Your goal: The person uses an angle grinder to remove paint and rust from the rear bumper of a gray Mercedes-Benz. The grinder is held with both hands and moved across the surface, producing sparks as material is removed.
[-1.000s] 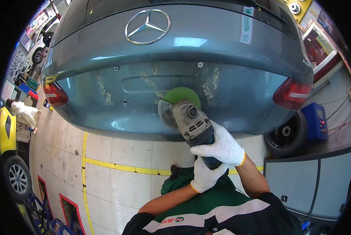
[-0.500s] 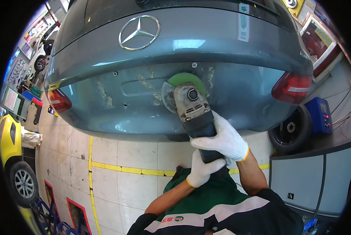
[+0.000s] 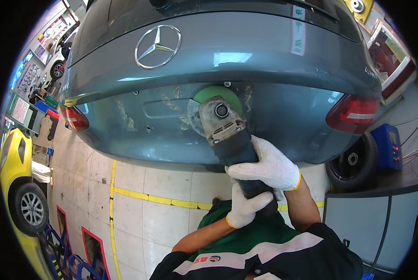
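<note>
Both my hands wear white knit gloves with yellow cuffs and are wrapped round an angle grinder (image 3: 224,122). My right hand (image 3: 266,166) grips the middle of its dark body. Lower down, my left hand (image 3: 246,205) holds the rear end, its thumb across the top. The green disc (image 3: 218,95) lies at the recessed rear panel (image 3: 288,112) of a blue-grey car, just below a small bolt (image 3: 227,84). A guard (image 3: 196,119) covers the disc's left side. Whether the disc touches or spins, I cannot tell. Pale rough patches (image 3: 125,114) mark the panel.
Red tail lights (image 3: 353,114) flank the panel, with a round star emblem (image 3: 158,47) above. At the right stand a tyre (image 3: 351,161), a blue box (image 3: 387,148) with cables and a grey cabinet (image 3: 353,224). A yellow car (image 3: 16,154) is at the left. Yellow lines (image 3: 157,199) cross the tiled floor.
The grinder's head has moved slightly up and left on the panel, closer to the bolt. My view has shifted a little, and both hands keep their grip.
</note>
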A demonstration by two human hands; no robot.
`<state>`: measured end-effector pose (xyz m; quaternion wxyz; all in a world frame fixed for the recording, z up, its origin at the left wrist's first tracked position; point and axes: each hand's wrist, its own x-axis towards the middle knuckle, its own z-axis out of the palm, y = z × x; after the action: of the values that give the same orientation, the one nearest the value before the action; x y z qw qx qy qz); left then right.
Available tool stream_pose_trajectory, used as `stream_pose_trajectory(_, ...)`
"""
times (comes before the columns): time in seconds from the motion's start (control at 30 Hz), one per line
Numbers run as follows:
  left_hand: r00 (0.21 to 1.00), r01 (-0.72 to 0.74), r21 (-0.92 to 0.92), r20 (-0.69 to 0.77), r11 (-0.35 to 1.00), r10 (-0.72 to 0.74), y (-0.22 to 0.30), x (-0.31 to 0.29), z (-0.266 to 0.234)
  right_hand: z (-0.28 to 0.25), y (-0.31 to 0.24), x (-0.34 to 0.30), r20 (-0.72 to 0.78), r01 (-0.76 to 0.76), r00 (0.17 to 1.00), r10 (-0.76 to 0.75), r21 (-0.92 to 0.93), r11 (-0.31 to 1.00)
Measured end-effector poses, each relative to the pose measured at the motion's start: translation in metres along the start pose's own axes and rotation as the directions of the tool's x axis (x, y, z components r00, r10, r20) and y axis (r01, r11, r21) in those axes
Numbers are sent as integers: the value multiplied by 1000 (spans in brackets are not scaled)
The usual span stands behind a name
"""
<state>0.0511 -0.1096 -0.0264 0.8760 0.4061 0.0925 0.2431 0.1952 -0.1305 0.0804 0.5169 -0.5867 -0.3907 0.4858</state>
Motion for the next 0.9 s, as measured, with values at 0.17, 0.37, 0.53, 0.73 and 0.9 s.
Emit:
stream_pose_trajectory(0.17,999,-15,-63,-35,998,13,0,7,17,-13,-5,2,13,-38,999,38,-46,998)
stream_pose_trajectory(0.37,995,-41,-92,-100,995,32,-1,13,36,-25,-10,4,88,-52,995,50,17,999)
stream_pose_trajectory(0.53,989,-73,-6,-131,997,71,-13,20,35,-31,-13,9,141,-53,989,47,39,998)
stream_pose_trajectory(0.73,989,-102,31,-107,994,105,-17,22,36,-35,-12,11,150,-45,988,41,19,999)
stream_pose_trajectory(0.9,980,-133,66,-139,989,141,-26,21,32,-31,-14,10,130,-12,992,5,47,999)
